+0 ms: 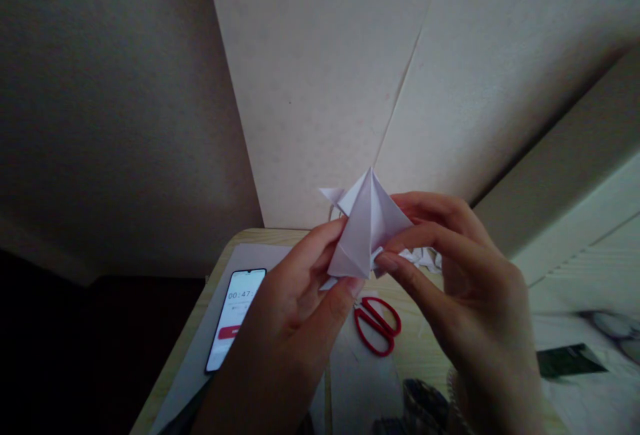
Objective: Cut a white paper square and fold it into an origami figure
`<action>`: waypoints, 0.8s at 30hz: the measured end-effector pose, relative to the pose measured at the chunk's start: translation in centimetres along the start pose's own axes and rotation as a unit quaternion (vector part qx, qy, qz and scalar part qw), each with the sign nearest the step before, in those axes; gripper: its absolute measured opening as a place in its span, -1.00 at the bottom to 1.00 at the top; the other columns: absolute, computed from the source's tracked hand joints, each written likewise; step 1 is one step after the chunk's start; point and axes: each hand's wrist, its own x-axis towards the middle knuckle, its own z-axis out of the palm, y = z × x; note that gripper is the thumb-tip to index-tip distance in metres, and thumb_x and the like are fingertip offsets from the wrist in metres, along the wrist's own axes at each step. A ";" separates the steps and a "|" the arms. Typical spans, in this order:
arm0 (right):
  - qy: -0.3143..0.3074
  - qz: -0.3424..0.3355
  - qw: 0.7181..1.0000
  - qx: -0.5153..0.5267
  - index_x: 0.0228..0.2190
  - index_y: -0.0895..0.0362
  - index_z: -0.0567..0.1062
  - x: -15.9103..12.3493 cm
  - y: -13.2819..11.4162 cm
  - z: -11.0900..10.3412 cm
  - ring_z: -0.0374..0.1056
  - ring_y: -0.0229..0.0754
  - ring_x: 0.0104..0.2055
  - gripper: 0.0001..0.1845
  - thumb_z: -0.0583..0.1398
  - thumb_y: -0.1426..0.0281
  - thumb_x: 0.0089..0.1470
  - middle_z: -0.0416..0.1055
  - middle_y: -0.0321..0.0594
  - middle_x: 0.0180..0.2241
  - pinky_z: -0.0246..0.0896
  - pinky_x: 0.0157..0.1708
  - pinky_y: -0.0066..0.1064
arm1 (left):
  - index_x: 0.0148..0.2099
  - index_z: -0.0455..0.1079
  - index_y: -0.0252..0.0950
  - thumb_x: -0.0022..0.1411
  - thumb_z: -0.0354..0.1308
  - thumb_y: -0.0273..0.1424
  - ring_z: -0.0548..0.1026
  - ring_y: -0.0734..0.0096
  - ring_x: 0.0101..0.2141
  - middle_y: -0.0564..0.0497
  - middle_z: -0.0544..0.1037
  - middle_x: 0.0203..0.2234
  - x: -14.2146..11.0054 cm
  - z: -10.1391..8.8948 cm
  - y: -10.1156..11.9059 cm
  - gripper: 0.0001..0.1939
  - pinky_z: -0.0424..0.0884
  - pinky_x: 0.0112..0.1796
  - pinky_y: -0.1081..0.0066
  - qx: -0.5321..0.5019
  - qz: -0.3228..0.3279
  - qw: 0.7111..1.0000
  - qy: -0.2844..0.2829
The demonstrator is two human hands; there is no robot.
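A folded white paper piece [363, 228], creased into a pointed shape with several flaps, is held up above the table between both hands. My left hand [300, 301] grips its lower left side, the thumb at the bottom edge and fingers behind. On the right, my right hand [465, 268] pinches the lower right flap with thumb and index finger, its other fingers behind the paper. Below the paper lie scissors with red handles [377, 325], their blades mostly hidden by my left hand and the paper.
On the wooden table [425, 348], a phone [237, 315] with a running time display lies at left on white sheets. White paper scraps [423, 258] lie behind my right hand. A pale wall [325, 88] stands directly behind the table. A dark green packet [570, 360] is at right.
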 end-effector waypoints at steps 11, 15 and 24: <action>0.026 -0.037 0.997 -0.057 -0.42 0.07 0.50 -0.1 -0.8 0.6 0.40 -0.05 0.01 -0.90 0.33 0.43 0.10 0.44 -0.16 -0.08 0.40 -0.02 -0.19 | -0.06 0.58 -0.18 0.22 0.29 -0.40 0.63 0.23 -0.10 0.06 0.70 -0.19 0.5 -0.7 -0.5 -0.78 0.54 -0.06 0.42 0.001 0.034 0.999 -0.011; 0.028 -0.033 0.999 0.009 -0.17 0.05 0.46 -0.4 -0.9 0.5 0.35 -0.06 0.10 -0.74 0.34 0.45 0.09 0.41 -0.16 0.00 0.33 0.07 -0.20 | -0.03 0.56 -0.20 0.23 0.26 -0.43 0.63 0.20 -0.09 0.02 0.69 -0.14 0.4 -0.6 -0.2 -0.75 0.55 -0.05 0.38 -0.011 0.023 1.000 -0.008; -0.020 0.055 0.997 0.057 -0.03 0.04 0.43 -0.5 -0.5 -0.6 0.37 -0.16 0.01 -0.56 0.36 0.46 0.05 0.44 -0.25 -0.04 0.35 -0.04 -0.35 | 0.00 0.55 -0.20 0.22 0.29 -0.41 0.63 0.23 -0.09 0.00 0.69 -0.13 0.3 -0.4 -0.1 -0.72 0.53 -0.05 0.41 -0.031 -0.027 0.999 -0.023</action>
